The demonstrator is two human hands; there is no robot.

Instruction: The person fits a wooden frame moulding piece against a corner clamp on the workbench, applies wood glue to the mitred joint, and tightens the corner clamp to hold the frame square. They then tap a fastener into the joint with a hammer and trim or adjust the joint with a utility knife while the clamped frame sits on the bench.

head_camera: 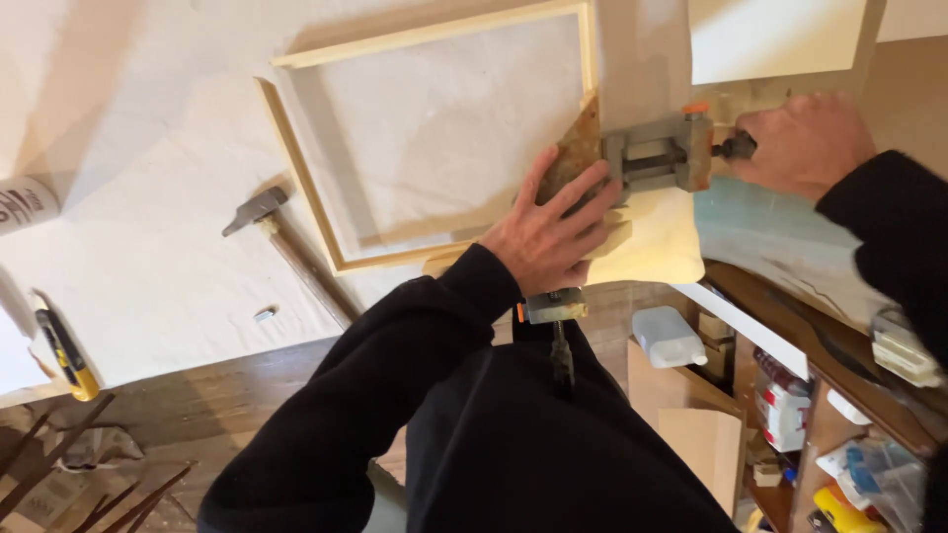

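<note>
Head view looks straight down on a tabletop (148, 257) covered with a pale, creased cloth, its near edge giving way to a dark wooden floor (227, 405) below. To the right of the hands, past the tabletop's end, open shelves (790, 395) hold a white plastic jug (667, 336), boxes and small packets.

The left hand (553, 232) lies flat with fingers spread, pressing down on the near right corner of a light wooden frame (326, 207); it grips nothing. Just beyond its fingertips sits a grey metal corner clamp (657, 158), fixed over that corner of the frame on a rusty triangular plate (573, 148). The right hand (805, 143) is curled closed around the dark knob (736, 148) at the end of the clamp's screw. Under the left hand's palm a pale yellow cushion-like pad (652, 247) lies on the tabletop's corner, and a second clamp screw (555, 311) hangs down just below the wrist.

Well to the left of the left hand a hammer (286, 242) lies on the cloth beside the frame's left rail, with a small oval ring (265, 314) near its handle. Farther left are a yellow utility knife (64, 355) at the tabletop's edge and the end of a white tube (28, 202). A cream sheet (775, 35) lies beyond the right hand.
</note>
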